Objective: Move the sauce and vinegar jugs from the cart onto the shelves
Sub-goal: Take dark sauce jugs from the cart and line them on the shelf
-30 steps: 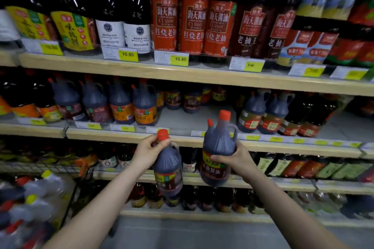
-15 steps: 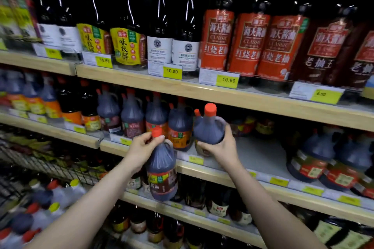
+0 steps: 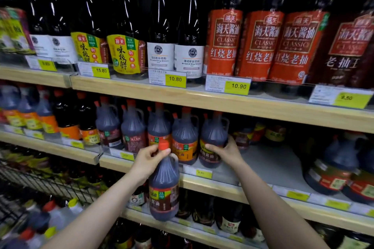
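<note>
Shop aisle, wooden shelves of sauce. Near: left hand [image 3: 148, 162] grips a jug [image 3: 164, 186] by its neck, held off the shelf. Farther: right hand [image 3: 226, 152] grips a second jug [image 3: 212, 139] on the middle shelf [image 3: 263, 159]; best slid flush beside the row, label out.

The middle shelf [image 3: 269, 159] has bare floor at 3 o'clock of the jug row [image 3: 159, 129], bounded further toward 3 o'clock by large jugs [image 3: 336, 166]. Small bottles [image 3: 261, 131] block its rear. The upper shelf board [image 3: 222, 101] limits headroom at 12 o'clock.
</note>
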Tool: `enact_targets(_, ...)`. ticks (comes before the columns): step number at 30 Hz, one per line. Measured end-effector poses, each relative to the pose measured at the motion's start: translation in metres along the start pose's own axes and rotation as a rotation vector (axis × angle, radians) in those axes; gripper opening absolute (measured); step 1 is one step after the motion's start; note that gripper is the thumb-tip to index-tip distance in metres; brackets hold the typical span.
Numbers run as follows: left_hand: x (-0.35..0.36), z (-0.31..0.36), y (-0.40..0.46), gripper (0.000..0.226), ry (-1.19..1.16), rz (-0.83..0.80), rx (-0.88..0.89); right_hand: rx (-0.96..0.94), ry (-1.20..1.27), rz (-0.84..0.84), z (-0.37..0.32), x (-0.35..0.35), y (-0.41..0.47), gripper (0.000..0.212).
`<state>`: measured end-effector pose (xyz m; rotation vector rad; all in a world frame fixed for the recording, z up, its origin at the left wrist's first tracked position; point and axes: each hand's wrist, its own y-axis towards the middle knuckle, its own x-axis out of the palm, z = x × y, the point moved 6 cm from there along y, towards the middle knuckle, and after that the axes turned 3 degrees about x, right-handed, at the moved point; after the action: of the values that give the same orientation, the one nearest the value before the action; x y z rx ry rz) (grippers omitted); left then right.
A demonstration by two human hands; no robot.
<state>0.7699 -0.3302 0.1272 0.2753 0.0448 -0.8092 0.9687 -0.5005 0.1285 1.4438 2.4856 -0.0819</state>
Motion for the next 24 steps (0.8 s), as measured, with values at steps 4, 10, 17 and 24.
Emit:
enact_targets(4, 0.019, 0.027, -0.008, 0.008, 0.006, 0.027, 0.045, -0.099, -0.140, 0.068, -0.021, -0.021, -0.043, 0.099)
enact_targets(10, 0.062, 0.074, -0.027, 0.021, 0.012, 0.059, 0.127, -0.059, -0.432, -0.233, -0.014, 0.007, -0.155, 0.116)
enact_targets(17, 0.124, 0.121, -0.076, 0.012, -0.007, 0.079, 0.235, 0.149, -0.419, 0.131, -0.008, -0.034, -0.175, 0.083)
enact_targets(24, 0.119, 0.130, -0.061, 0.063, 0.041, -0.005, 0.344, -0.034, -0.288, 0.345, -0.040, -0.073, -0.158, 0.087)
